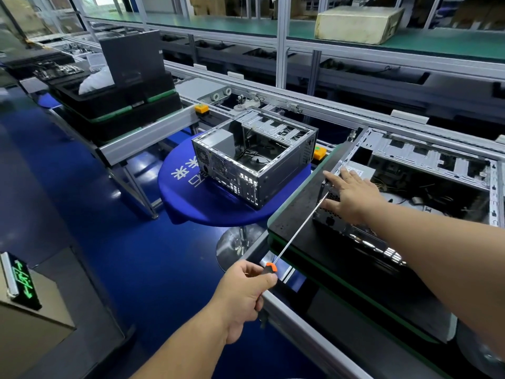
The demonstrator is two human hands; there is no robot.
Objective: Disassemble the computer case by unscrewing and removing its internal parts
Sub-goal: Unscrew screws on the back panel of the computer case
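Nearest, left hand (246,291) is fisted around the screwdriver (297,228) handle, black grip with an orange collar just past the thumb. Long thin shaft runs up and right from there, over the black pad (297,212) with the green edge, to the rear corner of the case (426,187). Tip is hidden behind the right hand, so can't tell whether it sits on a screw.

Right hand (352,195) lies flat on that same corner, fingers straight and spread, palm down, pressing on the case rather than gripping anything. Forearm comes in from the right edge of the view.

Case lies on its side on the pad, at the right, open side up. Inside: a grey PSU (358,170) just beyond the fingertips, loose cables, perforated drive-bay rails along the far wall. Rear vent grille shows below the palm.

Further left, a second case (254,160), also open and mostly stripped, stands on a round blue table (207,203) with white characters on it, chrome pedestal underneath. Well apart from the first one.

Behind both, the conveyor (273,102) with aluminium rails runs across the view. An orange button (201,108) sits on a rail end. Far left, stacked black trays (117,105) carry a dark panel stood upright. Top right, a cream box (358,23) rests on the green upper shelf.
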